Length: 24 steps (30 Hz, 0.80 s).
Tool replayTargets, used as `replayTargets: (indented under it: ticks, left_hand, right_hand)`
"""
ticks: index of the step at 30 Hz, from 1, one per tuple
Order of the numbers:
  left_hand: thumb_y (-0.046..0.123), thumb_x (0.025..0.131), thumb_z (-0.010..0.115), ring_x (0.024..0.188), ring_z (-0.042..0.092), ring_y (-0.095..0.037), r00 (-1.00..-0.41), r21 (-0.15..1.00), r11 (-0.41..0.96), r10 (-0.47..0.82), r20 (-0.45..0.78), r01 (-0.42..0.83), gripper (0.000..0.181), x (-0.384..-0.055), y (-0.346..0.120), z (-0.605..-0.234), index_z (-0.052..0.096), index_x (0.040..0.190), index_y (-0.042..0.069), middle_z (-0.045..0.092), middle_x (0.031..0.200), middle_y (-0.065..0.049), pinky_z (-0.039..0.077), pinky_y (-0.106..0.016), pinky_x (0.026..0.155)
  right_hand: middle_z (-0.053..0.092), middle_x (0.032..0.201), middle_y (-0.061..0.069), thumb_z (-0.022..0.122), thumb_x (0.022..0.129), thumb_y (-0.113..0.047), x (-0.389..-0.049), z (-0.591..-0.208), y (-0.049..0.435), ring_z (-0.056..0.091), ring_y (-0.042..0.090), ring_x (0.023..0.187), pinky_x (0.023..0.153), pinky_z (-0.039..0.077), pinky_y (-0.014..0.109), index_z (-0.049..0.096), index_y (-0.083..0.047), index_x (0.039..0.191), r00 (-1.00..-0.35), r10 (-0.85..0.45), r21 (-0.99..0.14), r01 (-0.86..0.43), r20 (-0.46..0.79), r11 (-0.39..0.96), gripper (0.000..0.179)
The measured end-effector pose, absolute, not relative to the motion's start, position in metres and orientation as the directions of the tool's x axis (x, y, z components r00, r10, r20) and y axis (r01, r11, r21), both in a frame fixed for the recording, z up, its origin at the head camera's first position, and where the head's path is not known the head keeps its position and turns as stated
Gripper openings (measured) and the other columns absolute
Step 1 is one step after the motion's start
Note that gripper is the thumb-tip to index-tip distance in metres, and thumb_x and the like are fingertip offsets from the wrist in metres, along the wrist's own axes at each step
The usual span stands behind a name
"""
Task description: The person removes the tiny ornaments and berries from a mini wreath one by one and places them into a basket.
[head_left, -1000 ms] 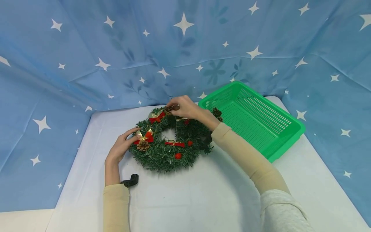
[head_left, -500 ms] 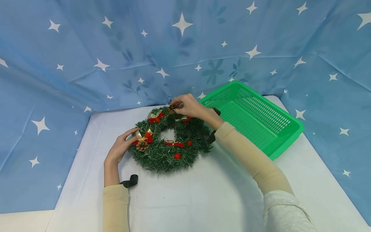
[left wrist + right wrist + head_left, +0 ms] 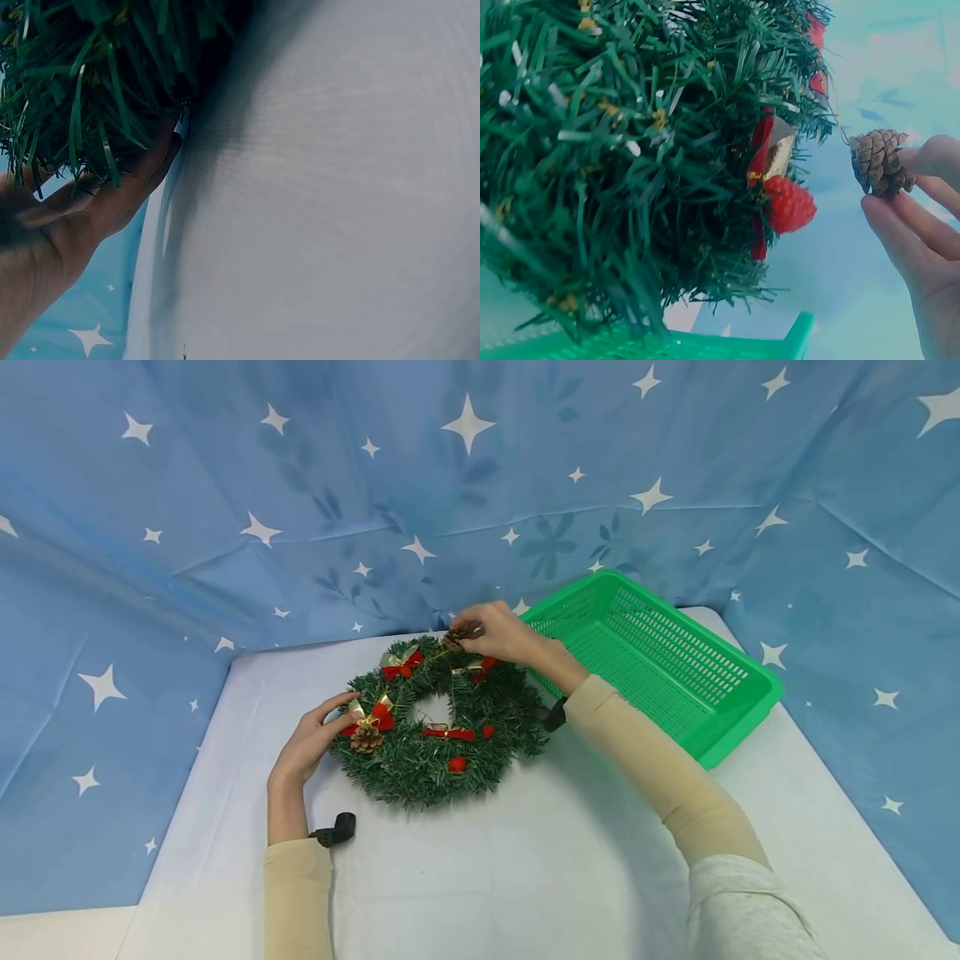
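A green tinsel wreath (image 3: 420, 777) lies on the white table, dressed with red bows, red berries and pine cones. My left hand (image 3: 306, 743) grips its left edge, beside a red and gold bow (image 3: 377, 718) and a pine cone (image 3: 367, 739). In the left wrist view, fingers (image 3: 124, 199) reach in under the green strands. At the wreath's far side, my right hand (image 3: 501, 631) pinches a brown pine cone (image 3: 881, 161) between thumb and fingers. A thin gold string (image 3: 838, 112) runs from this cone towards the wreath. A red berry (image 3: 789, 204) sits by a bow nearby.
A green plastic basket (image 3: 652, 689) with slotted walls stands right of the wreath, its left corner behind my right forearm. A blue curtain (image 3: 480, 485) with white stars rises behind the table. Black wrist cameras sit on the left wrist (image 3: 342, 828) and right wrist (image 3: 555, 716).
My right hand has drawn the pine cone slightly to the right. A pine cone seen near the basket's left edge earlier is now hidden behind the right arm. The left hand stays put.
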<state>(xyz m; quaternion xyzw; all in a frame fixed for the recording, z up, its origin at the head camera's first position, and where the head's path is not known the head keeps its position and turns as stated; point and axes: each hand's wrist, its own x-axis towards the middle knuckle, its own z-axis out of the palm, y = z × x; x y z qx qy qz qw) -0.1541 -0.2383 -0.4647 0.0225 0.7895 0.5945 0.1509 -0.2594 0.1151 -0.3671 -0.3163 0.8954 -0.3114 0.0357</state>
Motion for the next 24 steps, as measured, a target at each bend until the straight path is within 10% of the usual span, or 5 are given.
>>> replayTargets:
  ticks: [24]
  left_hand:
    - [0.037, 0.104, 0.063, 0.159, 0.006, -0.042, -0.951, 0.944, 0.293, 0.219, -0.219, -0.15, 0.066, -0.153, -0.238, -0.465, 0.037, 0.161, 0.014, 0.009, 0.173, -0.012, 0.016, -0.069, 0.123]
  right_hand:
    - [0.074, 0.115, 0.02, 0.069, 0.093, -0.001, -0.26, -0.363, 0.145, 0.073, 0.032, 0.103, 0.084, 0.063, 0.038, 0.072, 0.002, 0.124, -0.823, -0.551, -0.601, -0.511, 0.137, 0.614, 0.031]
